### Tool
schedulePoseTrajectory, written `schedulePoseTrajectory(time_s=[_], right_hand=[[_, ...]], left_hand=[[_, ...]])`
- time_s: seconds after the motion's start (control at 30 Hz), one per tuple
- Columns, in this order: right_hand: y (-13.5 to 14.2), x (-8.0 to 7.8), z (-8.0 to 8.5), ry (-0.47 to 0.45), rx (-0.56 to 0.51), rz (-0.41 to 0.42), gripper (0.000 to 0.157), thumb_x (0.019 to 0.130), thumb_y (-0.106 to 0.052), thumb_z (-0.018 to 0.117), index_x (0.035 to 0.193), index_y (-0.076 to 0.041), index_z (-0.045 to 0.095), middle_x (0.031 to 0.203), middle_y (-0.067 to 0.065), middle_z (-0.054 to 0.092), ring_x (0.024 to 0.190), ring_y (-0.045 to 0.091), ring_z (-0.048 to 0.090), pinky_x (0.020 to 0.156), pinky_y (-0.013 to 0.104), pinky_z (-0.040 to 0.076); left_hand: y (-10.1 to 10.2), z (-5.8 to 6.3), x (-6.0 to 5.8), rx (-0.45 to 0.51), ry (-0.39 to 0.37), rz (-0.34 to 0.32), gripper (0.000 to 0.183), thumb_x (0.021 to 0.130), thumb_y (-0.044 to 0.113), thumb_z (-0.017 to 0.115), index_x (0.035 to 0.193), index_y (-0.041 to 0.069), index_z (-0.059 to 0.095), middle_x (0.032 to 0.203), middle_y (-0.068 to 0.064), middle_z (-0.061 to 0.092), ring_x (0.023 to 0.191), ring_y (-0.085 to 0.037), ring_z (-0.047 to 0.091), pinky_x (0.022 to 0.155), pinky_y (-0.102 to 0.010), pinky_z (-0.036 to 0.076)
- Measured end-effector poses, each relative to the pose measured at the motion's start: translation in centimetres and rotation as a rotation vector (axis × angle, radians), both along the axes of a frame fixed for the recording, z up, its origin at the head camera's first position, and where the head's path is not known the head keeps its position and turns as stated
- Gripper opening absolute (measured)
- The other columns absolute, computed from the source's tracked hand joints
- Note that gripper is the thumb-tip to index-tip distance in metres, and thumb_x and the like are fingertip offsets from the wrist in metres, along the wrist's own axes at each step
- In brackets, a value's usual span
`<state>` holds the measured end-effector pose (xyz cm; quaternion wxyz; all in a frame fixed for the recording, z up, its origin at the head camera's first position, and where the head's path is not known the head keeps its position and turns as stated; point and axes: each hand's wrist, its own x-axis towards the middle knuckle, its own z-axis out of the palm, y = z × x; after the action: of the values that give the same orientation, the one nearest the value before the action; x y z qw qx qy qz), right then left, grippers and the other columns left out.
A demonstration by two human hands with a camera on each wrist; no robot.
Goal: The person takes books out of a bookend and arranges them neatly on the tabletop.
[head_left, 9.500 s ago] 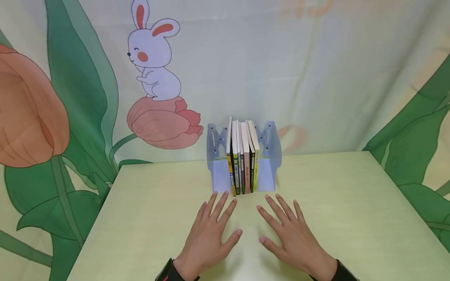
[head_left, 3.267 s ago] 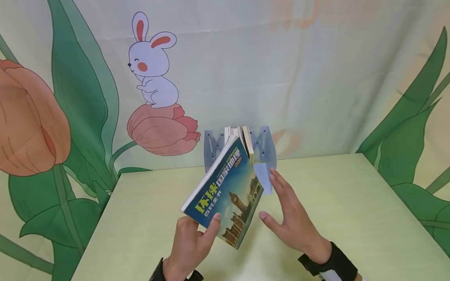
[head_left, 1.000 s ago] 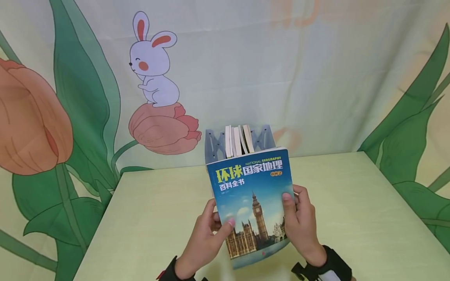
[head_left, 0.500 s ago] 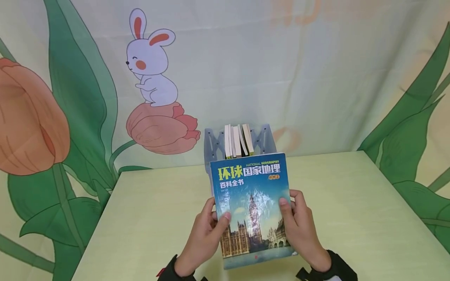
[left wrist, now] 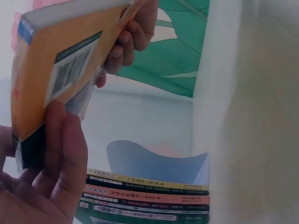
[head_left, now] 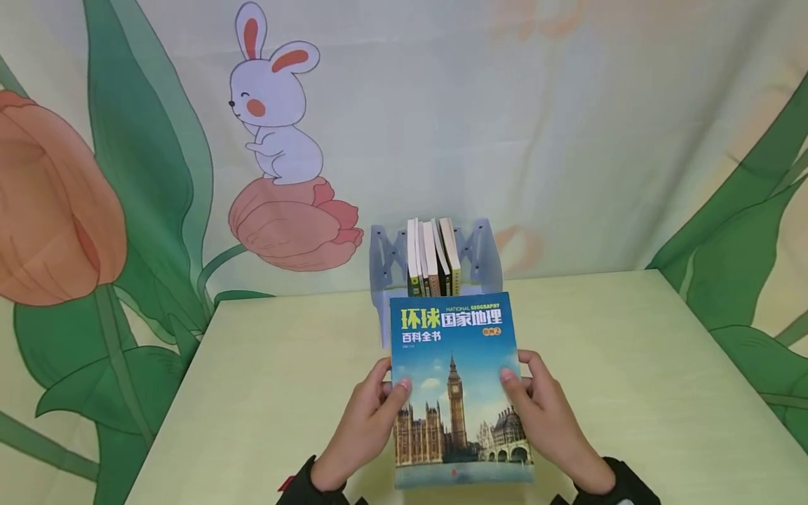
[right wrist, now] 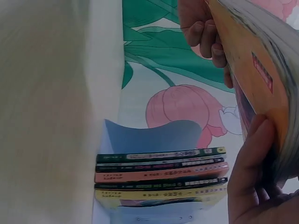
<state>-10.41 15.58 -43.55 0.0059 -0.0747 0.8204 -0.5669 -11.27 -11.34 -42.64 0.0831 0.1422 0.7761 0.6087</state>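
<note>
A paperback book (head_left: 461, 393) with a blue cover and a clock-tower picture is held up over the table, its front facing the head camera. My left hand (head_left: 366, 421) grips its left edge, thumb on the cover and fingers behind. On the opposite edge my right hand (head_left: 552, 421) grips it the same way. Both wrist views show the orange back of the book (left wrist: 70, 60), with curled fingers against it; a barcode shows in the left one. Behind it, several upright books (head_left: 432, 256) stand in a blue bookend rack (head_left: 486, 256), their lower part hidden in the head view.
The pale yellow table (head_left: 265, 393) stretches to both sides of the hands. A printed curtain (head_left: 600, 140) with a rabbit and tulips hangs right behind the rack.
Earlier both hands lay spread and the book stood in the rack. It was taken out by the left hand, then gripped by both. Lately it has straightened and sunk slightly towards me.
</note>
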Motion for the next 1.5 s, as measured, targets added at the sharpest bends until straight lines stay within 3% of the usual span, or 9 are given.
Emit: schedulePoseTrajectory(time_s=[0.13, 0.53, 0.77, 0.97, 1.1, 1.2, 1.5], right_hand=[[0.2, -0.2, -0.2, -0.120, -0.039, 0.019, 0.041, 0.103, -0.042, 0.046, 0.133, -0.015, 0.041, 0.058, -0.001, 0.032, 0.044, 0.009, 0.024, 0.045, 0.031, 0.025], [0.6, -0.2, -1.7, -0.211, 0.012, 0.027, 0.044, 0.101, -0.042, 0.051, 0.133, -0.013, 0.047, 0.063, 0.001, 0.037, 0.049, 0.010, 0.028, 0.054, 0.026, 0.031], [0.7, -0.2, -2.7, -0.273, 0.032, 0.039, 0.054, 0.099, -0.042, 0.055, 0.139, -0.007, 0.044, 0.062, 0.001, 0.044, 0.047, 0.011, 0.037, 0.051, 0.027, 0.035], [0.7, -0.5, -4.0, -0.295, 0.082, 0.070, 0.062, 0.100, -0.039, 0.054, 0.147, -0.002, 0.037, 0.059, -0.001, 0.044, 0.045, 0.010, 0.037, 0.050, 0.026, 0.036], [0.8, -0.9, -5.1, -0.283, 0.126, 0.095, 0.064, 0.100, -0.035, 0.055, 0.146, 0.005, 0.036, 0.059, -0.002, 0.048, 0.046, 0.009, 0.037, 0.059, 0.025, 0.040], [0.8, -1.0, -5.7, -0.281, 0.150, 0.094, 0.063, 0.100, -0.033, 0.056, 0.145, 0.008, 0.037, 0.058, -0.002, 0.050, 0.047, 0.009, 0.038, 0.063, 0.026, 0.040], [0.7, -1.2, -6.6, -0.309, 0.216, 0.089, 0.058, 0.099, -0.029, 0.057, 0.143, 0.006, 0.042, 0.056, -0.001, 0.046, 0.048, 0.012, 0.039, 0.056, 0.026, 0.036]], left_hand=[[-0.2, -0.6, -0.3, -0.013, -0.057, 0.020, 0.037, 0.103, 0.031, 0.050, 0.138, 0.018, 0.050, 0.059, -0.001, 0.039, 0.045, -0.009, 0.029, 0.048, -0.026, 0.027], [-0.7, -3.1, -0.3, -0.075, -0.113, 0.055, 0.030, 0.103, 0.033, 0.051, 0.121, 0.011, 0.062, 0.058, 0.002, 0.031, 0.047, -0.009, 0.028, 0.055, -0.023, 0.030], [-0.8, -4.0, -0.2, -0.069, -0.161, 0.015, 0.034, 0.103, 0.032, 0.050, 0.125, 0.007, 0.057, 0.057, 0.002, 0.032, 0.046, -0.010, 0.030, 0.051, -0.023, 0.034], [-0.6, -4.9, -0.3, -0.080, -0.219, 0.023, 0.042, 0.101, 0.031, 0.054, 0.134, 0.004, 0.050, 0.066, -0.002, 0.061, 0.050, -0.014, 0.052, 0.049, -0.030, 0.047], [-0.6, -5.7, -0.5, -0.108, -0.266, 0.018, 0.051, 0.101, 0.032, 0.054, 0.141, 0.002, 0.043, 0.080, -0.006, 0.072, 0.046, -0.014, 0.053, 0.046, -0.030, 0.046], [-0.6, -6.3, -0.6, -0.131, -0.295, 0.011, 0.054, 0.101, 0.032, 0.053, 0.144, 0.002, 0.038, 0.082, -0.005, 0.073, 0.043, -0.013, 0.052, 0.045, -0.028, 0.045], [-0.4, -7.6, -0.9, -0.196, -0.290, -0.026, 0.056, 0.102, 0.026, 0.051, 0.147, -0.002, 0.034, 0.070, -0.004, 0.068, 0.041, -0.012, 0.055, 0.043, -0.029, 0.047]])
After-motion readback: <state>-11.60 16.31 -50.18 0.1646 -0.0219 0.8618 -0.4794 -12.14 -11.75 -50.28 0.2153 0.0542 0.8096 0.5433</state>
